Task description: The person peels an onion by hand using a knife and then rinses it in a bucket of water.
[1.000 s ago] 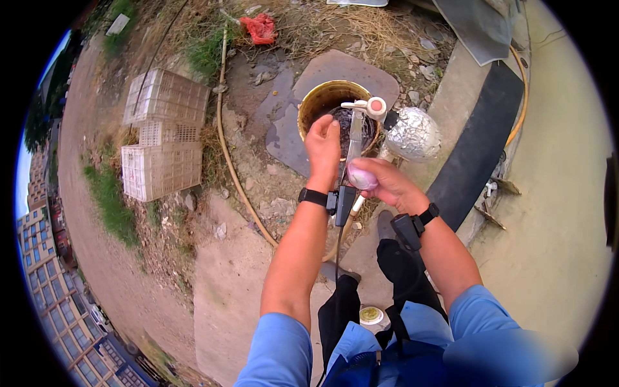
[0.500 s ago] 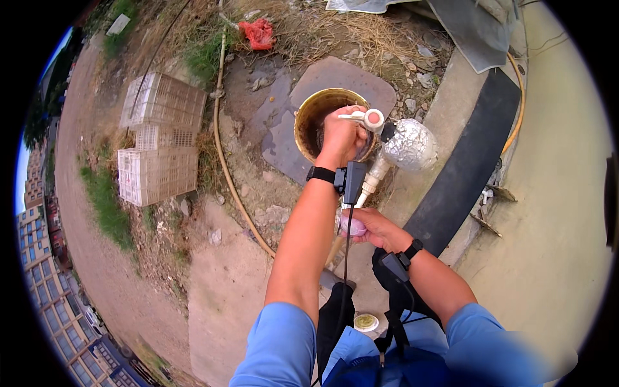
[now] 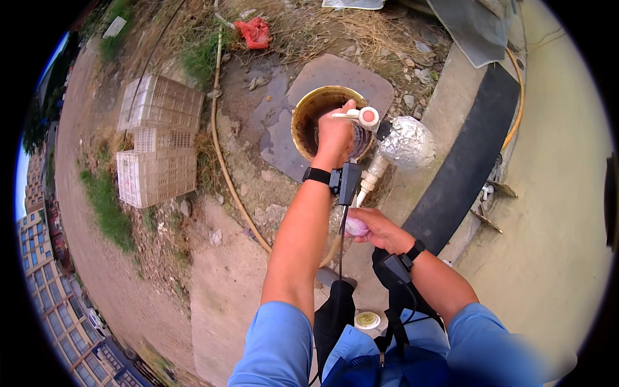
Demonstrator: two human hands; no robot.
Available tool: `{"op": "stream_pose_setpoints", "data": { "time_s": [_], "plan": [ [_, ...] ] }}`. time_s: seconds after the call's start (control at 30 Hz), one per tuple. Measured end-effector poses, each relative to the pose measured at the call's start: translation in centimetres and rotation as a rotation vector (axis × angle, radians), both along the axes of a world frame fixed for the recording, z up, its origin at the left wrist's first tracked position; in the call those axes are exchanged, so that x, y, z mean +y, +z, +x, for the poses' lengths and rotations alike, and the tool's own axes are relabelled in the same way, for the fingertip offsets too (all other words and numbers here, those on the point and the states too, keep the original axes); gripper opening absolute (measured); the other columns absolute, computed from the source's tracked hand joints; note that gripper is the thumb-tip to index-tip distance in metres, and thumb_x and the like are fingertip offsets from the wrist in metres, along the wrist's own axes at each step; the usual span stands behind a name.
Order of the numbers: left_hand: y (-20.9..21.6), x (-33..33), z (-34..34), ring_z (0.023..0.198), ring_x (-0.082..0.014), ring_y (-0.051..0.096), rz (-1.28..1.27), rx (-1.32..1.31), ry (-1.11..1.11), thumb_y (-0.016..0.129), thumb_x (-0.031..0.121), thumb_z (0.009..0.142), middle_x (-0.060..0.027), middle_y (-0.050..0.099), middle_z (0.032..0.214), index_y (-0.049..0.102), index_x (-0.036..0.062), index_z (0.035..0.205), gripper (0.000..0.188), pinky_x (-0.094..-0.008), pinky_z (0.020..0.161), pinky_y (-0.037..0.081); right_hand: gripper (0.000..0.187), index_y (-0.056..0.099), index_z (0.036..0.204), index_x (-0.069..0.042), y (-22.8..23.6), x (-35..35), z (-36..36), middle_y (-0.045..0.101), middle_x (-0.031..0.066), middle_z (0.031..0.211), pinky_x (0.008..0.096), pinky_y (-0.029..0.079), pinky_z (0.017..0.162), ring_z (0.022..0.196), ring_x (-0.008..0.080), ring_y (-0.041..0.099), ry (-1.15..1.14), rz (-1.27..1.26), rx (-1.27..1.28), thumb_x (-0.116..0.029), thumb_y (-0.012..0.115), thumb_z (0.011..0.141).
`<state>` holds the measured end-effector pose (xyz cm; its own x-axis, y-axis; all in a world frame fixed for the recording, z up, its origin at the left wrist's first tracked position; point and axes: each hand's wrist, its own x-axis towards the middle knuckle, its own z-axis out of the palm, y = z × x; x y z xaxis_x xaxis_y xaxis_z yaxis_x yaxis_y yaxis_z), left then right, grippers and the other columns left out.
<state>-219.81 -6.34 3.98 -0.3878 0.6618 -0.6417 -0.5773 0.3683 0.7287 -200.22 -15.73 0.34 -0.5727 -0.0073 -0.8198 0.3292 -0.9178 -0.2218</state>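
Up at the tap, my left hand is closed round the white lever, with a fingertip showing above it. The tap's pipe is wrapped in silver foil, and a pale spout slants down from it toward my right hand. Just below the spout, my right hand grips a pale pink-purple rounded thing; its kind is not clear. Past my left hand stands a yellow-rimmed round bucket with a dark inside, partly covered by the hand.
The bucket rests on a grey slab. A yellow hose runs along the ground at left, beside white plastic crates. A black mat lies along the pale wall. Between my feet is a small round container.
My left hand has shifted slightly at the lever, and a fingertip now shows above it. The right hand stays under the spout with the pink-purple rounded thing.
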Motion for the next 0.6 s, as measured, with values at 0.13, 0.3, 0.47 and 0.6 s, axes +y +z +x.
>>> {"op": "stream_pose_setpoints", "data": {
  "time_s": [0.13,0.3,0.47,0.6],
  "plan": [
    [-0.4,-0.2,-0.3,0.044,-0.0082,0.041,-0.041,0.012,0.028,0.055,0.019,0.099,0.0011,0.050,0.062,0.062,0.0069,0.083,0.021,-0.0258,0.038,0.028,0.039,0.064,0.108,-0.011,0.1,0.0,0.0,0.068,0.0016,0.096,0.0263,0.051,0.062,0.083,0.0165,0.071,0.002,0.011,-0.006,-0.042,0.075,0.085],
    [-1.4,-1.3,-0.3,0.071,-0.0176,0.061,0.094,0.270,-0.129,0.059,0.012,0.091,-0.0063,0.061,0.082,0.062,-0.0007,0.095,0.013,-0.0330,0.061,0.048,0.037,0.063,0.108,-0.011,0.3,0.4,-0.3,0.068,0.0021,0.095,0.0254,0.050,0.058,0.083,0.0167,0.071,0.001,0.037,0.031,-0.039,0.074,0.087],
    [-2.9,-5.9,-0.5,0.080,-0.0228,0.065,0.058,0.868,-0.249,0.066,0.017,0.087,-0.0091,0.065,0.095,0.061,-0.0055,0.104,0.028,-0.0356,0.079,0.052,0.036,0.063,0.109,-0.010,0.2,1.3,-0.8,0.068,0.0022,0.094,0.0248,0.049,0.055,0.083,0.0161,0.071,-0.035,0.077,0.076,-0.038,0.072,0.089],
    [-2.2,-10.7,-0.2,0.082,-0.0176,0.064,-0.145,0.631,-0.344,0.065,0.021,0.092,-0.0058,0.067,0.093,0.063,-0.0017,0.106,0.027,-0.0318,0.077,0.052,0.039,0.063,0.111,-0.009,1.0,2.9,-1.4,0.067,0.0013,0.094,0.0253,0.048,0.054,0.079,0.0135,0.068,-0.018,0.165,0.098,-0.038,0.073,0.087]
  ]
}}
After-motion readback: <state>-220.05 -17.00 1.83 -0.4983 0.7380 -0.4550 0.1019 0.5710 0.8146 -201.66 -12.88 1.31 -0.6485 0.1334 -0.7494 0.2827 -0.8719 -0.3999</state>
